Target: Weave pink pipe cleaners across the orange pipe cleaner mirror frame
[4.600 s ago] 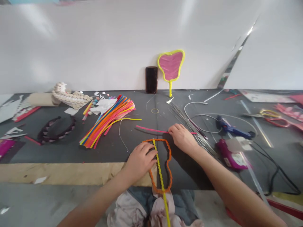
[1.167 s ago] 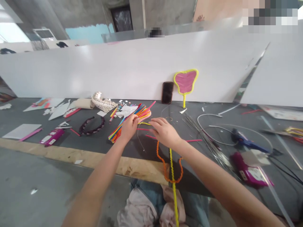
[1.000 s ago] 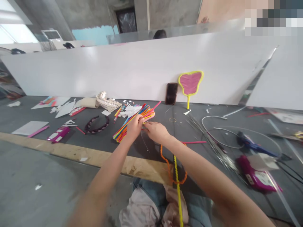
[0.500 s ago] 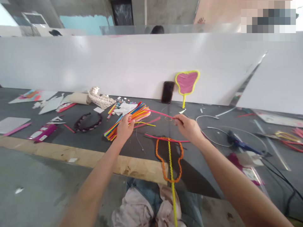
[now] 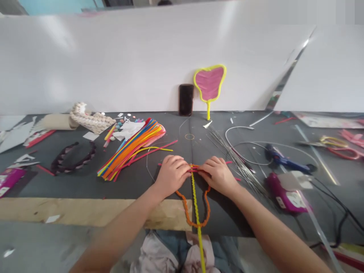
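Observation:
My left hand [image 5: 173,175] and my right hand [image 5: 218,175] meet over the top of an orange twisted pipe-cleaner loop [image 5: 208,206]. Their fingers pinch pink pipe cleaners [image 5: 238,179] that lie across the loop; ends stick out past both hands. Down the loop's middle runs a yellow twisted pipe cleaner [image 5: 195,197], its straight tail hanging over the table edge toward my lap. My fingers hide the crossing in part. To the left lies a bundle of coloured pipe cleaners [image 5: 132,149].
A pink and yellow fan-shaped piece [image 5: 210,83] and a phone [image 5: 186,99] lean on the white partition [image 5: 127,68]. At right lie thin wires [image 5: 241,167], a blue glue gun [image 5: 290,161], scissors [image 5: 332,143] and cables. A braided headband [image 5: 74,163] lies left.
The pink pipe cleaner was stretched between my hands above the table. Both hands have come together and down onto the loop's top, bringing it there. The view has tilted down.

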`<state>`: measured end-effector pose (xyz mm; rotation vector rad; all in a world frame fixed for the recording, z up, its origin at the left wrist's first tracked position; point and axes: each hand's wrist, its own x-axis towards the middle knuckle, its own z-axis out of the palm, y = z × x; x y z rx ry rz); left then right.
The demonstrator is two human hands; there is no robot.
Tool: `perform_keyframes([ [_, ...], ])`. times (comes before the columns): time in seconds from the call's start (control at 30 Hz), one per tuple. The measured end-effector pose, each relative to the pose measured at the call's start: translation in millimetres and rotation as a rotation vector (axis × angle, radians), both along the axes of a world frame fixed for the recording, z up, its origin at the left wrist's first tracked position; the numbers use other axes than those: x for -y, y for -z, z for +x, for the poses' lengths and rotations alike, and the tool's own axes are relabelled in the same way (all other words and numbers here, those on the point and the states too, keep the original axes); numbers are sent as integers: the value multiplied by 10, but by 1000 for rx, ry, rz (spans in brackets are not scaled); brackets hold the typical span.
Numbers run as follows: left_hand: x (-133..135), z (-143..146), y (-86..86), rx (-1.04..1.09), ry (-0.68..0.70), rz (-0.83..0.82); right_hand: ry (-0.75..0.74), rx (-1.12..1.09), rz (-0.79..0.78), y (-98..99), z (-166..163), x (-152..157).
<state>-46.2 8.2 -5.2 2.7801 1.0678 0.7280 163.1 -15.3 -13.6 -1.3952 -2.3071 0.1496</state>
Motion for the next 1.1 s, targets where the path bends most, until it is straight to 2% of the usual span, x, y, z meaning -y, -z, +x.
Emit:
perform_keyframes([
  [0.17, -30, -12, 20, -42, 19, -28, 36, -37, -33, -5, 24, -33],
  [0.4, -67, -11, 62, -43, -65, -52, 42, -128, -68, 62, 75, -100],
  [0.83, -88, 25, 115, -107, -151, -91, 95, -114, -107, 79, 33, -120],
  [1.1, -101, 30, 168, -137, -145, -66, 120, -94, -103, 74, 15, -116],
])
